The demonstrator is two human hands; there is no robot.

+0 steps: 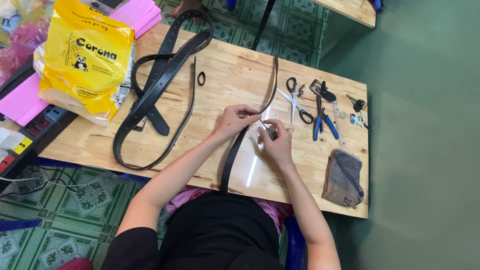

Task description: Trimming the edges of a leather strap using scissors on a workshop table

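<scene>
Head camera, looking straight down at a pale wooden table (220, 80) and the person's two bare hands near its middle.

The left hand (235, 120) pinches a long black leather belt strap (239, 145), thumb and fingers closed on it. The strap's long axis runs from the person's lap at the near table edge up through this grip, then curves away toward the far edge. The right hand (276, 142) sits just beside the left, on the strap's right side, fingers closed round a small tool with a green handle (270, 133). Its thin metal tip points up and left at the strap, right beside the left fingertips; whether tip and leather touch cannot be told. So the strap lies directly left of the tool, with both hands equally close to the working spot.

Further right lie scissors (295, 102), blue-handled pliers (322, 122) and a grey cloth (343, 177). To the left sprawl more black belts (155, 95) and a yellow bag (85, 60).
</scene>
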